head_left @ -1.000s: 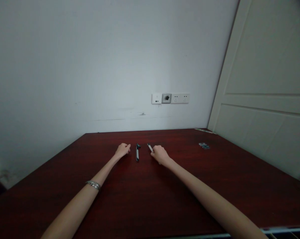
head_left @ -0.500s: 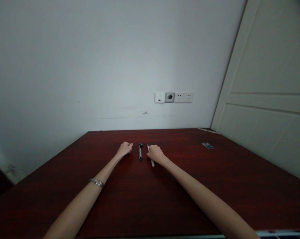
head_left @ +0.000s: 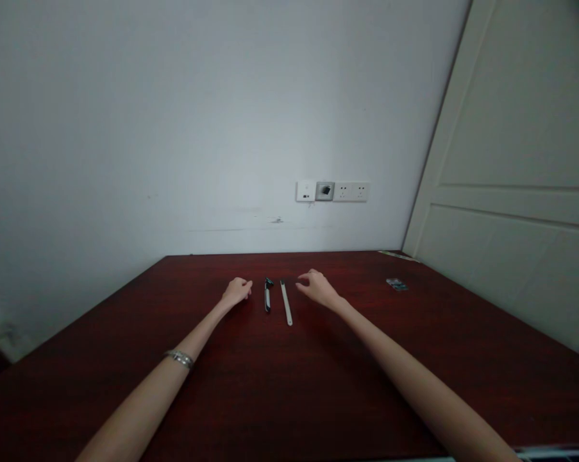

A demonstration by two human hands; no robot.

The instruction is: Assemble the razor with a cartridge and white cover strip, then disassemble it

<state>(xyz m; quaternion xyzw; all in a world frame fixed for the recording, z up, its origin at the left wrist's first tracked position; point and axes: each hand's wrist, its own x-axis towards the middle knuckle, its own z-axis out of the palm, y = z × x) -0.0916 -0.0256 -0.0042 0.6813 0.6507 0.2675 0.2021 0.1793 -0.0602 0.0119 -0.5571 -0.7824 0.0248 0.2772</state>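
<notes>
Two slim tools lie side by side on the dark red table (head_left: 289, 385): a black-handled one (head_left: 267, 295) on the left and a pale, longer strip-like one (head_left: 286, 301) on the right. My left hand (head_left: 237, 290) rests on the table just left of the black tool, fingers curled, holding nothing. My right hand (head_left: 317, 286) hovers just right of the pale tool, fingers loosely apart and empty. A metal bracelet (head_left: 179, 357) circles my left wrist.
A small blue-grey packet (head_left: 395, 283) lies toward the table's right side, and a thin flat strip (head_left: 397, 255) sits at the far right corner. The white wall carries a row of sockets (head_left: 332, 191). A white door (head_left: 515, 192) stands to the right.
My right hand held the pale tool, laid it down beside the black one, then let go and moved off to the right. My left hand stayed in place.
</notes>
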